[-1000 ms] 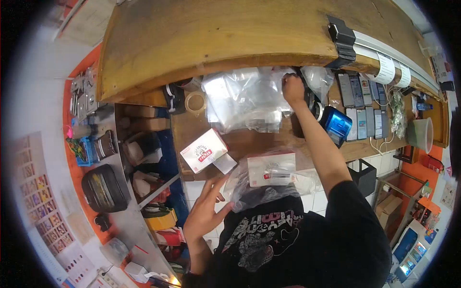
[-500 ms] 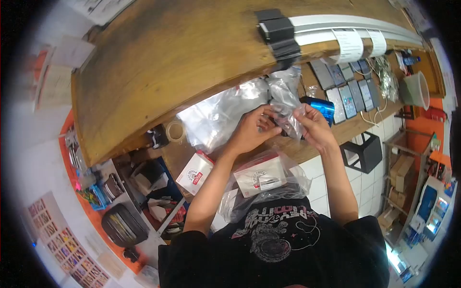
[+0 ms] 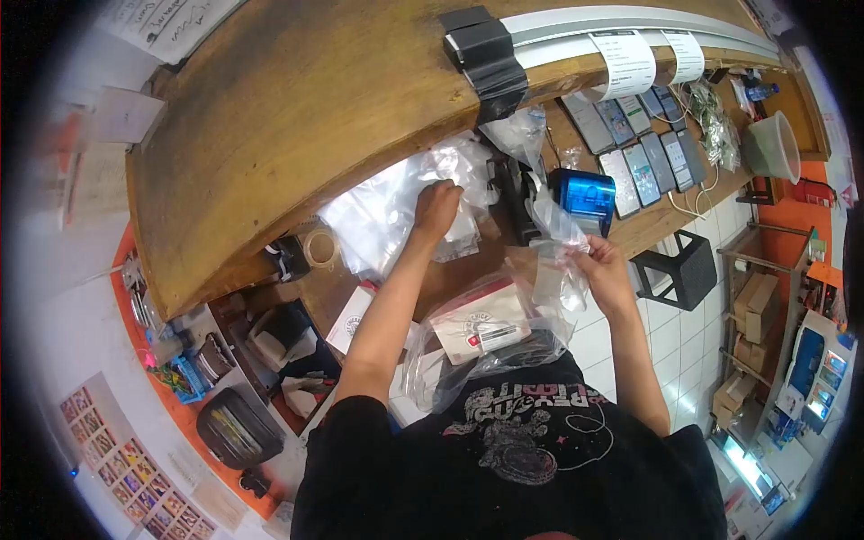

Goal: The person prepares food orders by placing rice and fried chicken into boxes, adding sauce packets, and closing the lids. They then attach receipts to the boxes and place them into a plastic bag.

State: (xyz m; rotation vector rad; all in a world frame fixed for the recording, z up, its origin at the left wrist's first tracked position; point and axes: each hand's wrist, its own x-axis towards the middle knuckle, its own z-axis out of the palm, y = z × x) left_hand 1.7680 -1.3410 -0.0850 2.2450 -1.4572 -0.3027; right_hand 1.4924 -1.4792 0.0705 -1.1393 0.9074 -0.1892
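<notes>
My left hand (image 3: 436,211) reaches over a heap of clear plastic bags (image 3: 364,216) under the wooden shelf. Its fingers are curled closed against the plastic, and what they pinch is hidden. Between the fingers of my right hand (image 3: 605,270) is a clear plastic bag (image 3: 560,283), which hangs beside the counter edge. Close to my body, a white and red food box (image 3: 477,328) with printed chicken lettering sits inside a transparent bag (image 3: 432,382). A second such box (image 3: 349,319) stands to its left, partly behind my left forearm.
A blue device (image 3: 587,195) stands right of the bags, near several phones (image 3: 641,171) and cables. A roll of tape (image 3: 321,247) lies at the left. The raised wooden shelf (image 3: 297,117) overhangs the counter. A black stool (image 3: 679,270) stands on the tiled floor.
My hands have moved apart: the left went up and left onto the plastic heap, the right went down and right with the clear bag. The blue device is now uncovered.
</notes>
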